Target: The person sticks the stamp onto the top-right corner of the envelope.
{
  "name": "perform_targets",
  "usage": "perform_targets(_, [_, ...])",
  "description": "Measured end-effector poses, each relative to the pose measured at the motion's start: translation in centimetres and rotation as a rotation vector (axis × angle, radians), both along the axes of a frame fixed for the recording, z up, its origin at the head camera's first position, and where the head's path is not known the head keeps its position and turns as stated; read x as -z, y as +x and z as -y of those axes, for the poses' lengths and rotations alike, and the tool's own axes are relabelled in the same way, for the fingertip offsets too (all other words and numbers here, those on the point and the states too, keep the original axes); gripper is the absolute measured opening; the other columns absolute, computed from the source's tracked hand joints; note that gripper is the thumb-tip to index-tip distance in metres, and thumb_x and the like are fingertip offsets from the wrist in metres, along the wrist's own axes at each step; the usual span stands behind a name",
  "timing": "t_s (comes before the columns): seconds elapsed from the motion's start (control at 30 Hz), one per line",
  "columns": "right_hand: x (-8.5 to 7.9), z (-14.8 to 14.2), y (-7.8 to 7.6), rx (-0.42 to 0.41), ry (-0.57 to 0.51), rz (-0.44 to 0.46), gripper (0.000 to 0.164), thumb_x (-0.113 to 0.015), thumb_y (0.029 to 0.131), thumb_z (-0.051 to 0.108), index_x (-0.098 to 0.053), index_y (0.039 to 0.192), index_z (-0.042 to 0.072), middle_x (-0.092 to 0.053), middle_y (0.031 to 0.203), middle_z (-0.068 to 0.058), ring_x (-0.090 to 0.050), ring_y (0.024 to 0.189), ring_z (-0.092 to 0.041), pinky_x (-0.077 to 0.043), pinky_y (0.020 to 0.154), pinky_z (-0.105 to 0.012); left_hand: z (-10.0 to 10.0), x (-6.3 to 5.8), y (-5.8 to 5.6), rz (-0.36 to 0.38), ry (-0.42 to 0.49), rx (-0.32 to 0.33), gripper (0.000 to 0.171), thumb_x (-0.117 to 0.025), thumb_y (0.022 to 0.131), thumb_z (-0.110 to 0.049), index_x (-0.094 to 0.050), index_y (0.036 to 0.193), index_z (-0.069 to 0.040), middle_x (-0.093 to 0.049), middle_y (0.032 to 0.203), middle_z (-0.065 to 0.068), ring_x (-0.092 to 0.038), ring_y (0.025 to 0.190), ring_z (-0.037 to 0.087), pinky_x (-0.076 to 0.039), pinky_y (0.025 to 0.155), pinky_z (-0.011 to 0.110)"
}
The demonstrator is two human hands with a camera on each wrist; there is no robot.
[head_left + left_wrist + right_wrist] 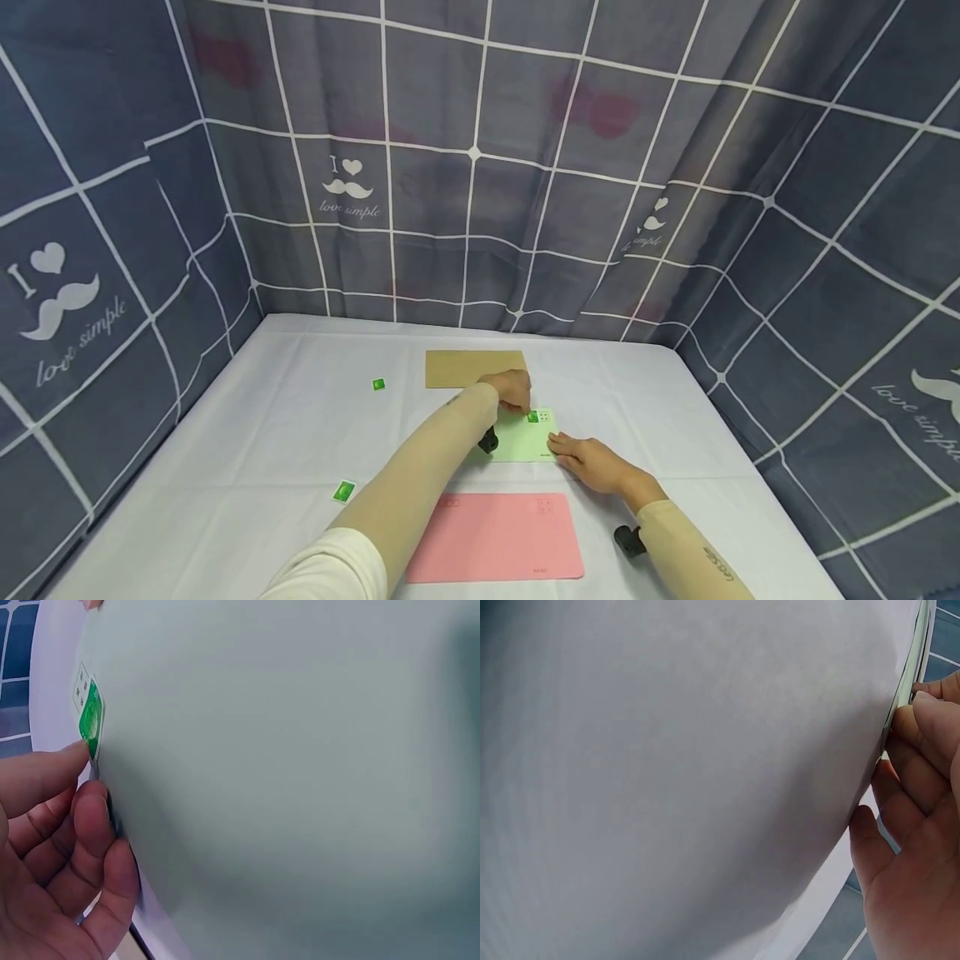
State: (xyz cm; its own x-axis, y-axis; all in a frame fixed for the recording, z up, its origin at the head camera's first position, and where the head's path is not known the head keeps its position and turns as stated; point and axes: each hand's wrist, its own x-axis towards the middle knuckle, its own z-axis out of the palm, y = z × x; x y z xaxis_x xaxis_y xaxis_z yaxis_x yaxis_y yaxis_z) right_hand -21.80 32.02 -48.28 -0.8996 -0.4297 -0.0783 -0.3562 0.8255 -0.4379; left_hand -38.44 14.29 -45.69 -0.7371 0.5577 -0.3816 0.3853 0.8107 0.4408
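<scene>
A light green envelope lies mid-table, with a small green stamp at its upper right corner beside printed squares. My left hand reaches over the envelope's top edge. In the left wrist view its thumb and curled index finger pinch the near end of the stamp, which lies against the envelope. My right hand rests at the envelope's right edge, fingers extended and fingertips on the paper. The right wrist view shows the green edge close by its fingertips.
A pink envelope lies nearest me, partly under my left forearm. A brown envelope lies behind the green one. Two loose green stamps, one farther back and one nearer, lie to the left on the white tablecloth. Dark checked curtains surround the table.
</scene>
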Motion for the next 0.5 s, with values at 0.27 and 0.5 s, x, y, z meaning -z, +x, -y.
perform_targets(0.27, [-0.2, 0.1, -0.1, -0.02, 0.0, -0.001, 0.04, -0.051, 0.105, 0.016, -0.053, 0.142, 0.0, -0.047, 0.152, -0.016, -0.042, 0.142, -0.038, -0.034, 0.114, -0.056, 1.1, -0.5, 0.5, 0.044, 0.101, -0.014, 0.05, -0.073, 0.089, -0.019, -0.06, 0.135, -0.004, -0.055, 0.056, -0.001, -0.045, 0.049, 0.01, -0.036, 0.049, 0.021])
perform_targets(0.5, [-0.2, 0.0, 0.0, -0.013, 0.012, -0.008, 0.04, -0.051, 0.104, 0.015, -0.054, 0.141, -0.001, -0.048, 0.151, -0.018, -0.042, 0.141, -0.039, -0.034, 0.113, -0.056, 2.2, -0.9, 1.0, 0.098, 0.195, 0.047, 0.02, -0.071, 0.091, -0.015, -0.068, 0.074, -0.006, -0.057, 0.062, 0.001, -0.052, 0.059, 0.013, -0.045, 0.059, 0.025])
